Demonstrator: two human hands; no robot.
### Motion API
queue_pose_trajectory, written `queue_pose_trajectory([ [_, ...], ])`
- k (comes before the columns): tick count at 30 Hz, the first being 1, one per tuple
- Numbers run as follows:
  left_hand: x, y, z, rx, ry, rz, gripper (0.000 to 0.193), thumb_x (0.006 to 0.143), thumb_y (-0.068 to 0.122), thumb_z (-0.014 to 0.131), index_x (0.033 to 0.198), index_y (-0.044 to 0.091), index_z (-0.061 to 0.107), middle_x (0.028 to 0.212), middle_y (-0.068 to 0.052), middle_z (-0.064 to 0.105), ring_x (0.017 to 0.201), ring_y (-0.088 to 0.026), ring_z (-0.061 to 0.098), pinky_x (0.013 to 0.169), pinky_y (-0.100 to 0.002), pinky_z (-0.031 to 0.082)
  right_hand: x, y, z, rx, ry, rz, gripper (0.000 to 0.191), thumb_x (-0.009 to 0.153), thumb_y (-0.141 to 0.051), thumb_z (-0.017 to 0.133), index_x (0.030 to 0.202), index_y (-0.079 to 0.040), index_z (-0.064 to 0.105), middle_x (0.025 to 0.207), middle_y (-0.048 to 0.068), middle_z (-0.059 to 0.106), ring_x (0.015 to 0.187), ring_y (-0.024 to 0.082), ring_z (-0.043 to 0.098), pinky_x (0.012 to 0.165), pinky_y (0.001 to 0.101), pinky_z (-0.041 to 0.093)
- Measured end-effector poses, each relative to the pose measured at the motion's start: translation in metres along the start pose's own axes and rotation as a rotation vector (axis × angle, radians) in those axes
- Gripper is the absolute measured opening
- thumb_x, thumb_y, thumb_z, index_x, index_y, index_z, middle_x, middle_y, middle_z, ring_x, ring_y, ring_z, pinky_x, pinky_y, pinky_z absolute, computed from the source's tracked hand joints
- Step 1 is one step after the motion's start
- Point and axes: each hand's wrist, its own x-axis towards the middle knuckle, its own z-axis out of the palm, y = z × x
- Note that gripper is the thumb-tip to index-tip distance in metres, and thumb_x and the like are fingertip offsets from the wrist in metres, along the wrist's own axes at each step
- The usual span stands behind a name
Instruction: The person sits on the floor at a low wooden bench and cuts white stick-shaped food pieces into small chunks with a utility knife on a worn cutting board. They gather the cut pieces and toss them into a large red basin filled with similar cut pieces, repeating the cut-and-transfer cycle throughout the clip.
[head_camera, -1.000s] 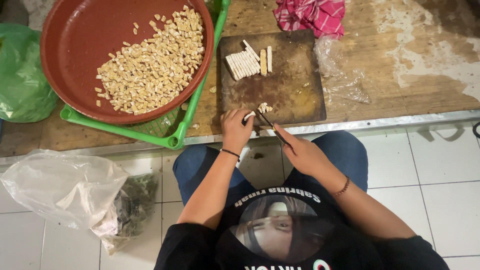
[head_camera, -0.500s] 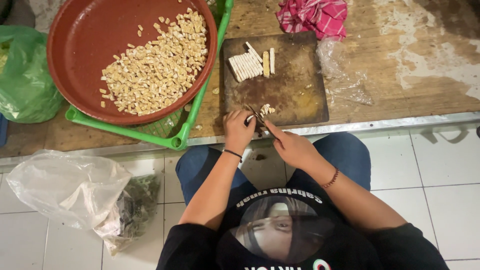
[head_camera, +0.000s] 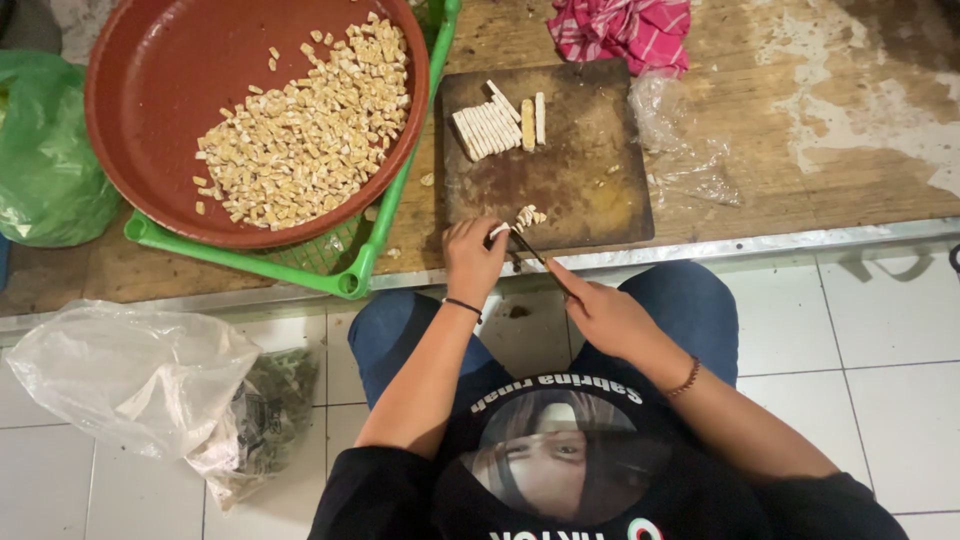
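My left hand (head_camera: 473, 258) rests at the near edge of a dark wooden cutting board (head_camera: 585, 175), its fingers pinching a small pale strip (head_camera: 499, 231). My right hand (head_camera: 603, 312) grips a knife (head_camera: 530, 251) whose blade points at a little heap of cut pale cubes (head_camera: 528, 215) beside the left fingers. A row of pale sliced sticks (head_camera: 497, 122) lies at the board's far left corner. A big red-brown bowl (head_camera: 150, 80) at the left holds many small pale cubes (head_camera: 300, 130).
The bowl sits on a green plastic basket (head_camera: 345, 278). A green bag (head_camera: 45, 160) lies far left, a pink checked cloth (head_camera: 625, 30) behind the board, clear plastic wrap (head_camera: 680, 150) to its right. A translucent bag (head_camera: 130, 385) lies on white floor tiles.
My hands stay at the board's near edge; the knife has shifted slightly closer to the left fingers over the pale strip. Bowl and sticks are unmoved.
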Motion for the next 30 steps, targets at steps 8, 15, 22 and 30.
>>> queue_pose_trajectory([
  [8, 0.001, 0.004, -0.003, -0.022, 0.008, 0.019, 0.008, 0.082, 0.013, 0.076, 0.088, 0.009, 0.074, 0.089, -0.007, 0.073, 0.087, -0.03, 0.067, 0.084, -0.043, 0.048, 0.016, -0.007, -0.01, 0.012, 0.031, -0.015, 0.065, 0.096, -0.02, 0.055, 0.158, -0.028, 0.035, 0.099, 0.023, 0.071, 0.084, 0.046, 0.067, 0.071, 0.0536, 0.053],
  [15, 0.0, -0.001, -0.004, -0.012, 0.002, 0.032, 0.006, 0.083, 0.011, 0.075, 0.088, 0.009, 0.073, 0.088, -0.008, 0.072, 0.089, -0.031, 0.068, 0.085, -0.043, 0.049, 0.035, -0.02, -0.002, -0.056, 0.005, -0.011, 0.066, 0.097, -0.021, 0.055, 0.159, -0.028, 0.034, 0.09, 0.02, 0.071, 0.08, 0.042, 0.068, 0.071, 0.0515, 0.054],
  [22, -0.001, -0.004, -0.004, 0.001, -0.02, 0.026, 0.007, 0.082, 0.012, 0.075, 0.088, 0.01, 0.072, 0.088, -0.008, 0.072, 0.088, -0.031, 0.067, 0.084, -0.044, 0.048, 0.03, -0.018, 0.004, -0.058, 0.044, -0.045, 0.065, 0.096, -0.02, 0.056, 0.157, -0.027, 0.036, 0.09, 0.019, 0.071, 0.077, 0.042, 0.068, 0.066, 0.052, 0.054],
  [30, -0.002, -0.003, -0.003, -0.005, -0.005, 0.029, 0.008, 0.084, 0.012, 0.075, 0.091, 0.01, 0.072, 0.09, -0.008, 0.071, 0.09, -0.032, 0.066, 0.086, -0.044, 0.047, 0.01, -0.009, 0.006, -0.088, -0.046, 0.063, 0.069, 0.097, -0.022, 0.054, 0.16, -0.035, 0.031, 0.09, 0.022, 0.07, 0.079, 0.043, 0.068, 0.07, 0.0521, 0.054],
])
